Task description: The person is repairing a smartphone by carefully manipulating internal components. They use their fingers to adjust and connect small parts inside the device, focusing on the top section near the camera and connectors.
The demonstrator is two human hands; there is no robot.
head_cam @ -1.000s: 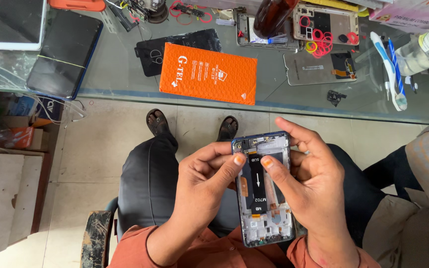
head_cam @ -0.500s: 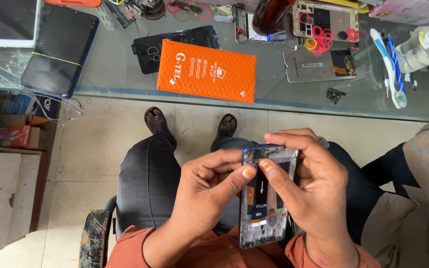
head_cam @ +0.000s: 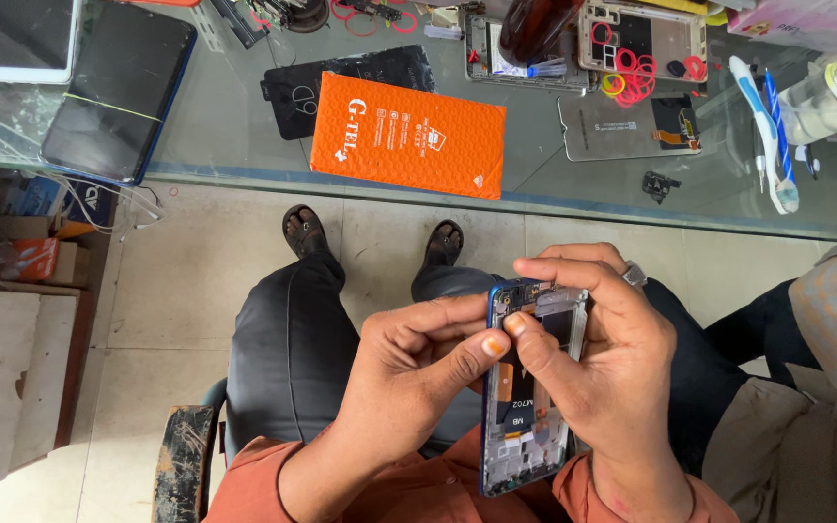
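Over my lap, my left hand (head_cam: 409, 373) and right hand (head_cam: 598, 363) pinch an opened phone frame (head_cam: 525, 426), thumbs pressed together apparently on its orange flex strip; glass workbench (head_cam: 244, 126) lies beyond.

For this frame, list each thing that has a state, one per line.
Phone frame: opened, insides exposed, held upright over the lap.
Left hand: gripping the frame's left edge, thumb pressing inside.
Right hand: gripping the right edge, fingers curled over the top.
Orange packet: flat on the glass counter, looks sealed.
Dark tablet: screen off.
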